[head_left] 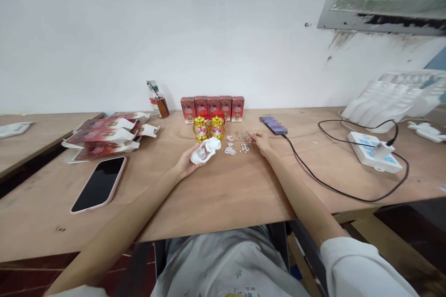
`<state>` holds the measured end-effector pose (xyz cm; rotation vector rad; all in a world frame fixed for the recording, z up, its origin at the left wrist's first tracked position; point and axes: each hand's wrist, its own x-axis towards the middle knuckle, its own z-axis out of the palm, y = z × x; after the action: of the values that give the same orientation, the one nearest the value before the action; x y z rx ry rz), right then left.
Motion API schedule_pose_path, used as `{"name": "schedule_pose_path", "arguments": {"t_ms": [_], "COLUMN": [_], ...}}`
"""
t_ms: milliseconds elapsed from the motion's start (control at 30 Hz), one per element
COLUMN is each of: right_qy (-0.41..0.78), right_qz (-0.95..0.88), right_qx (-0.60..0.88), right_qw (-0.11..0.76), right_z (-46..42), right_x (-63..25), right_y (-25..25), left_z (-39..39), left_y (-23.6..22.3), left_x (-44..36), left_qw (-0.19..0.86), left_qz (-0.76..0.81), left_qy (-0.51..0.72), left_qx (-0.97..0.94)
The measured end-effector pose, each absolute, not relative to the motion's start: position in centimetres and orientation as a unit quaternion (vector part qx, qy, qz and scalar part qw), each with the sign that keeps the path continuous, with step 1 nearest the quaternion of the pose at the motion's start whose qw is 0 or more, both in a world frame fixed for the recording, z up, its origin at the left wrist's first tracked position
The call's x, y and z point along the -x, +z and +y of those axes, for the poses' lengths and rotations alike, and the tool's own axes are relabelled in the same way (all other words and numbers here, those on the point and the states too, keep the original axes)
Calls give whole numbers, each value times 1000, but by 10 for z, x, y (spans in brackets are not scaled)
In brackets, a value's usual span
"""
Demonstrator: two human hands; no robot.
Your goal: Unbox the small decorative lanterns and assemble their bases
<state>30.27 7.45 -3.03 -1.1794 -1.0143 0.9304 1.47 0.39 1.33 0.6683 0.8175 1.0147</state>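
Observation:
My left hand [187, 161] is wrapped round a small white lantern [206, 150], tilted above the table. The fingers of my right hand [259, 140] are pinched at a little pile of thin metal pieces [242, 136]; whether one is between the fingertips is too small to make out. Between the hands lie flat white plastic pieces [230, 149] and several small round button-like parts [245, 148]. Just behind the white lantern stand two gold lanterns [200, 129] with clear bodies, side by side.
A row of several red boxes [208, 106] stands behind the lanterns. Flattened red cartons [108, 132], a phone [100, 184] and a bottle of brown liquid [160, 104] are on the left. At right are another phone [273, 125], its black cable [313, 175], a power strip [372, 151] and a white plastic bag [379, 100].

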Motion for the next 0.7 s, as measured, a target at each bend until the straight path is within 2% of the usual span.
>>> {"name": "schedule_pose_path", "arguments": {"t_ms": [200,433,567,700], "right_qy": [344,185,108,71], "right_qz": [-464,-470,-556,-687], "right_qx": [588,654,601,487], "right_qw": [566,563,565,534], "right_z": [76,59,40,11], "right_x": [-300,-303,-282,-242], "right_y": [-34,-22,-14,-11], "left_z": [2,4,12,13], "left_y": [18,13,12,17], "left_x": [-15,-18,-14,-8], "left_qw": [745,718,641,528], "left_qz": [376,357,355,357], "left_qy": [463,532,620,670], "left_qx": [-299,-272,-280,-381]}}
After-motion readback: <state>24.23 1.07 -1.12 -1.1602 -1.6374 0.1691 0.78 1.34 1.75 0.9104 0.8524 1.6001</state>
